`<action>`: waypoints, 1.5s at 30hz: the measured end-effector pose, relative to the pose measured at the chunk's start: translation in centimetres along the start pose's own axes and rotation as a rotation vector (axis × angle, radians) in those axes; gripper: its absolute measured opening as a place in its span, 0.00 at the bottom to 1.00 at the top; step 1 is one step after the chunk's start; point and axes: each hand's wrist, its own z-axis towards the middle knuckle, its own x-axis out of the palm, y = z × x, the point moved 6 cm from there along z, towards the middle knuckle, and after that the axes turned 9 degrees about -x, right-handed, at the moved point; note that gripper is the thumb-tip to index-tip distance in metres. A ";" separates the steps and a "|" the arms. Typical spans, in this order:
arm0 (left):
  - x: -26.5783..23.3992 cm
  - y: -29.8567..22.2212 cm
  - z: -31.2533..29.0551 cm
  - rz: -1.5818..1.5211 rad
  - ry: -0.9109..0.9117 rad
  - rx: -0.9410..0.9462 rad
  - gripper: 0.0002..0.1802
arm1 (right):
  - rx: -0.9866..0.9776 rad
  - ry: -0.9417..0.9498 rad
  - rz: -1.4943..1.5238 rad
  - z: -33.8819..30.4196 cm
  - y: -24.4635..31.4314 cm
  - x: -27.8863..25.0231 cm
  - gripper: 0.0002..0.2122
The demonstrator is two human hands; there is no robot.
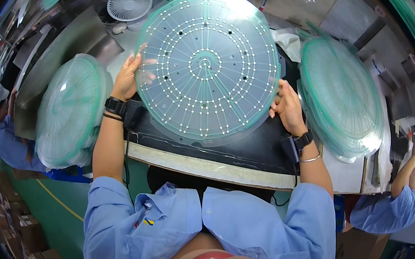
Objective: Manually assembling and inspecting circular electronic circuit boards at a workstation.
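Note:
A large round translucent sheet (186, 88) with green edges is in front of me, over a black work surface. White dots in rings and thin radial lines cover it, and a narrow tail sticks out at its top. My left hand (127, 78) is closed on its left edge, the fingertips showing through the clear material. On the opposite edge, my right hand (289, 109) has its fingers curled at the rim; part of that grip is hidden. The black mat (189, 149) shows below the sheet's lower edge.
Stacks of similar round green-edged sheets stand at the right (341, 96) and left (70, 113). A white fan (130, 2) sits at the back left, a crumpled white cloth (287, 43) at the back right. Co-workers in blue, one at the left (7, 136) and one at the right (389, 211), sit nearby.

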 end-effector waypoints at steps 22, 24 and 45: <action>-0.9 0.6 -0.9 0.044 0.030 0.059 0.23 | 0.127 0.304 -0.211 -3.5 -1.2 1.9 0.25; -1.2 0.7 -0.9 0.018 0.020 0.071 0.22 | 0.150 0.294 -0.241 -3.8 -1.5 2.2 0.30; -1.0 0.8 -4.1 -0.218 0.212 0.087 0.23 | -0.237 -0.073 -0.407 -4.1 0.0 4.2 0.25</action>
